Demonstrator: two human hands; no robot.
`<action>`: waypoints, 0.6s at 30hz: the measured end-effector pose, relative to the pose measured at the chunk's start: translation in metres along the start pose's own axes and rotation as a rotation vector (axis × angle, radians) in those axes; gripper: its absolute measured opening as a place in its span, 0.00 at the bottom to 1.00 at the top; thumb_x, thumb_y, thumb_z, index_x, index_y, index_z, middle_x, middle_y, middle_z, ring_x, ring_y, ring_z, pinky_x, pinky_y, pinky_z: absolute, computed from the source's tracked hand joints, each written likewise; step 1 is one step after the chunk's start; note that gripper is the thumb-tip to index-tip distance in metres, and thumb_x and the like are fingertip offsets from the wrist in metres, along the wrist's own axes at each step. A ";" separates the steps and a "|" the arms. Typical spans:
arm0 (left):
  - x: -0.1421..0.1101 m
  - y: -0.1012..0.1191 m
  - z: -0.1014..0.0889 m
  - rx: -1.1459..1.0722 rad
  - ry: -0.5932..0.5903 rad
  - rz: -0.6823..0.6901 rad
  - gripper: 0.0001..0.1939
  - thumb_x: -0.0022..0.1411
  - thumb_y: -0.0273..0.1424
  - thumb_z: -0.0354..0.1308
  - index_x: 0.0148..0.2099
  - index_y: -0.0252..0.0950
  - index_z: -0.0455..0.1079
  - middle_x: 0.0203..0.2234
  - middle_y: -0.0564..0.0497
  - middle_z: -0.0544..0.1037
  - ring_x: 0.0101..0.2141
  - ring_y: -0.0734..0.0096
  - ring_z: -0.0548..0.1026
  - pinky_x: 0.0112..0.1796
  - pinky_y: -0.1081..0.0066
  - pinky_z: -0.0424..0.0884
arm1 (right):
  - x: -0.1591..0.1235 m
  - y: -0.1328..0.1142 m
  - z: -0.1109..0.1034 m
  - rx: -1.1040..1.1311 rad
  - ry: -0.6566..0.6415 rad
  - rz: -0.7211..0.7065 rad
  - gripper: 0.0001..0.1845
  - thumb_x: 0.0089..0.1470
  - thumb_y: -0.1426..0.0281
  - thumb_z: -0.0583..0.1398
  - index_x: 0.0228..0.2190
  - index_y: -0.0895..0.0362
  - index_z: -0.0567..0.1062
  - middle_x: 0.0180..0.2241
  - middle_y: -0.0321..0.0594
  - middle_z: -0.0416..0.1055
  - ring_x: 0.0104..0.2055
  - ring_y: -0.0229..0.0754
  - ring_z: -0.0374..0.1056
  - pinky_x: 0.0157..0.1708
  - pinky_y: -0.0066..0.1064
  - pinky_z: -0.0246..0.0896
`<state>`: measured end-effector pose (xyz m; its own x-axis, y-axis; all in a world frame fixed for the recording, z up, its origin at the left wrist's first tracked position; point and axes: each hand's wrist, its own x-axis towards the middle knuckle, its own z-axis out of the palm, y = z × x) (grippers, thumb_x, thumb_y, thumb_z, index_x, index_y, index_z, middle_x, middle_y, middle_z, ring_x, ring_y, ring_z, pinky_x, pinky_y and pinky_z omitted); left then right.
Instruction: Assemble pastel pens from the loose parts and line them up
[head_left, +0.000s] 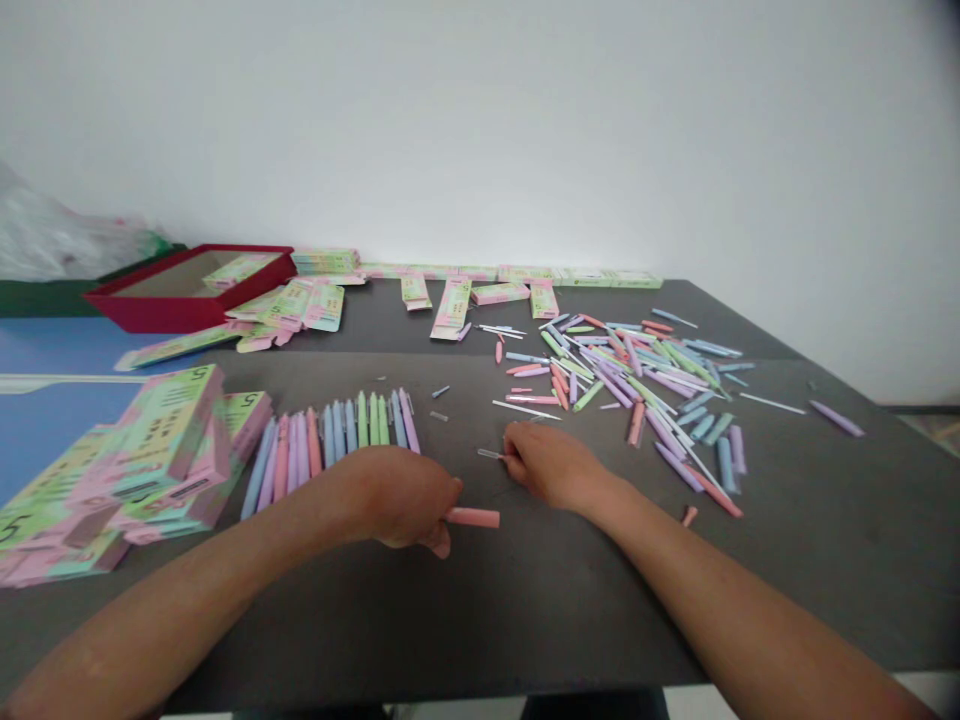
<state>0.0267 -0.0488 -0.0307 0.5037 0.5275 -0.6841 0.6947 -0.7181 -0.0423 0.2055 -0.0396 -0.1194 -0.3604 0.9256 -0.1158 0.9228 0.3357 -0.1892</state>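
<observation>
My left hand (405, 495) rests on the dark grey table (450, 620) and grips a pink pen barrel (474, 517), which sticks out to the right of my fingers. My right hand (547, 465) pinches a thin, pale pen part (491, 454) between its fingertips. Beyond my left hand, a row of pastel pens (337, 450) lies side by side. To the right of my right hand spreads a loose heap of pastel pen parts (622, 385), with white refills among them.
Stacked pink-and-green printed boxes (150, 470) fill the table's left side. Flat cartons (450, 308) lie along the far edge beside a red tray (187, 300). A blue surface (60, 420) and a plastic bag (60, 240) lie further left.
</observation>
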 end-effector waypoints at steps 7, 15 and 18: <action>0.000 -0.001 0.000 0.007 -0.002 0.001 0.28 0.56 0.41 0.58 0.57 0.34 0.65 0.35 0.39 0.79 0.33 0.51 0.77 0.28 0.65 0.68 | 0.001 0.000 0.002 0.005 0.020 -0.008 0.07 0.55 0.66 0.53 0.32 0.55 0.68 0.35 0.40 0.71 0.35 0.42 0.66 0.27 0.30 0.46; -0.002 0.002 -0.001 -0.025 -0.014 -0.013 0.25 0.55 0.40 0.58 0.53 0.35 0.69 0.34 0.40 0.79 0.33 0.51 0.77 0.28 0.65 0.68 | 0.001 0.001 0.007 0.088 0.060 -0.049 0.05 0.55 0.67 0.54 0.34 0.55 0.66 0.35 0.41 0.70 0.36 0.41 0.64 0.29 0.29 0.47; -0.003 0.002 -0.002 -0.020 -0.019 -0.004 0.23 0.56 0.40 0.57 0.52 0.35 0.69 0.34 0.40 0.79 0.33 0.52 0.77 0.28 0.66 0.68 | 0.000 0.000 0.006 0.124 0.063 -0.048 0.06 0.55 0.67 0.55 0.35 0.55 0.65 0.36 0.41 0.69 0.36 0.41 0.64 0.30 0.29 0.47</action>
<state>0.0279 -0.0508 -0.0276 0.4914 0.5216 -0.6974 0.7068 -0.7068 -0.0306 0.2045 -0.0406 -0.1253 -0.3906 0.9195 -0.0431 0.8795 0.3590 -0.3124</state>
